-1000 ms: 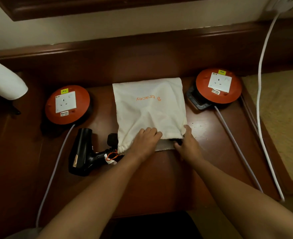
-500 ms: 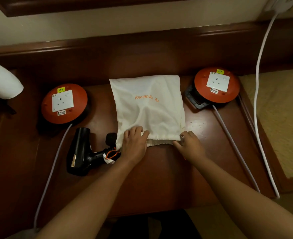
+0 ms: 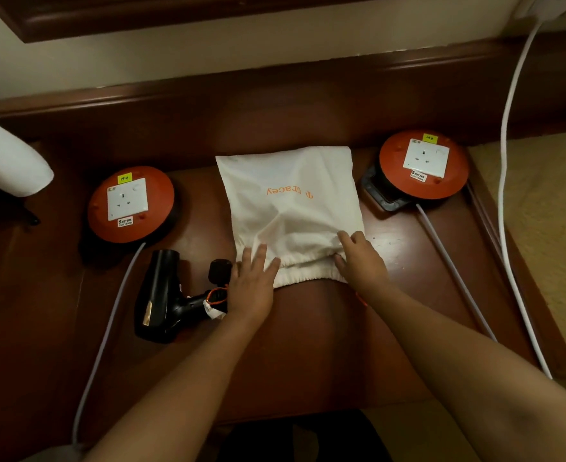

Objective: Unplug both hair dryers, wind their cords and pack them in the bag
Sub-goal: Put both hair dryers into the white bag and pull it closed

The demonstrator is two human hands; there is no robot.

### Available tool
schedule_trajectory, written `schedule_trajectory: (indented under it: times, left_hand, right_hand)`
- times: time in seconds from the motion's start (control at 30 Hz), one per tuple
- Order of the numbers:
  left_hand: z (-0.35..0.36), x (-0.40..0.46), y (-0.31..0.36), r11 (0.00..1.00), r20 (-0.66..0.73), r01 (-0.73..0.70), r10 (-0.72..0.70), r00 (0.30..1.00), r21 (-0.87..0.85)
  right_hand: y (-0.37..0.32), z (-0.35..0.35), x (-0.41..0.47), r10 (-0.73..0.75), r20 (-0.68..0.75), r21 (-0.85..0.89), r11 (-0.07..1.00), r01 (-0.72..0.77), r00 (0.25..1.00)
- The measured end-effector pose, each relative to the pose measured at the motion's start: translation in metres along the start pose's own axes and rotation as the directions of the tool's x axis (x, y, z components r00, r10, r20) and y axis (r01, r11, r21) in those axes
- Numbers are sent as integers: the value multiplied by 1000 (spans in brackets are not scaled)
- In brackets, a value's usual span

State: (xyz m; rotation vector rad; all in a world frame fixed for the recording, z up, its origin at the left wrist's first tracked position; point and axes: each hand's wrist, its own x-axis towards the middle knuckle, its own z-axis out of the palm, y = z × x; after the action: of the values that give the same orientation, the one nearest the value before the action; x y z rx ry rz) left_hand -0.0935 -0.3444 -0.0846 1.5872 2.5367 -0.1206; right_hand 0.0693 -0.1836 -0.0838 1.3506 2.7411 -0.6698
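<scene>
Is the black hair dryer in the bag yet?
No. The black hair dryer lies on the wooden table, left of the white cloth bag.

**Cream, Orange and Black on Dark Wood**

The cream cloth drawstring bag (image 3: 291,208) carries orange lettering. The glossy black plastic hair dryer (image 3: 161,301) at near left shows a gold label and an orange tie. Two round orange-red cord reels, left (image 3: 131,205) and right (image 3: 423,165), bear white sockets and yellow stickers. The reddish-brown wooden table (image 3: 308,345) has pale grey cables.
</scene>
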Motion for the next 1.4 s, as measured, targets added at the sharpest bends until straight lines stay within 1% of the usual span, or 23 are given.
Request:
schedule_trajectory:
  times: [0.13,0.2,0.3,0.37,0.4,0.47,0.53,0.6,0.63,0.67,0.7,0.77,0.83,0.9,0.97,1.03,1.07,1.17,1.27,1.33,1.4]
  left_hand:
    - [-4,-2,-3,1000,45,-11,10,999,16]
    - [-5,-3,-5,1000,63,10,-11,998,8]
    - [-10,-4,-7,997,75,38,-33,997,-66]
    - [-13,-4,-9,983,43,53,-47,998,-173]
    - [-14,-4,-10,970,17,53,-50,999,-239]
    - [-17,-1,-10,932,-44,54,-74,996,-357]
    - [-22,8,-10,879,-100,116,-181,978,-462]
    - [-27,21,-10,818,-66,202,-280,958,-538]
    - [-28,27,-10,801,-18,230,-287,958,-553]
    - [-29,32,-11,802,37,242,-266,963,-545]
    - [-28,35,-12,831,92,240,-225,970,-502]
    - [-26,38,-15,929,213,199,-135,968,-312]
    - [-21,38,-15,979,304,148,-100,948,-141]
    - [-19,36,-13,989,331,137,-111,937,-58]
    - [-19,37,-11,987,335,155,-135,932,-32]
    - [-22,37,-10,982,337,184,-157,928,-48]
    - [-25,38,-10,978,331,196,-162,930,-72]
    - [-33,34,-17,978,258,157,-117,959,-141]
    - [-43,20,-31,960,156,146,-111,982,-239]
    - [-50,6,-43,931,99,182,-158,982,-317]
    - [-56,-12,-57,881,67,239,-233,970,-408]
  right_hand:
    - [3,-1,0,47,1,6,999,-47,999]
    - [3,-2,-1,71,-8,-15,997,-71,997]
    - [0,-6,-5,154,-44,-118,980,-158,987]
    - [-9,-9,-3,188,-55,-154,969,-195,981]
    - [-16,-11,-1,166,-59,-134,976,-172,984]
    - [-34,-20,7,32,-95,-74,996,-39,995]
    - [-54,-30,23,-94,-125,-53,995,88,988]
    - [-68,-38,41,-189,-90,-88,979,182,978]
    - [-72,-40,49,-223,-51,-108,970,217,973]
    - [-74,-41,56,-245,-7,-121,963,242,970]
    - [-75,-41,62,-254,28,-131,958,256,967]
    - [-74,-38,70,-243,50,-174,953,248,969]
    - [-72,-36,73,-227,25,-251,941,226,974]
    - [-66,-35,72,-193,5,-269,945,188,981]
    - [-57,-35,70,-102,-1,-248,964,99,995]
    - [-47,-35,67,-30,12,-235,971,32,999]
    - [-43,-34,64,-17,12,-222,975,19,1000]
    - [-42,-35,47,-25,-50,-143,990,18,998]
    - [-60,-35,20,-71,-80,-63,996,66,994]
    - [-78,-31,1,-103,-45,1,995,104,994]
    - [-97,-22,-16,-163,0,19,986,163,987]
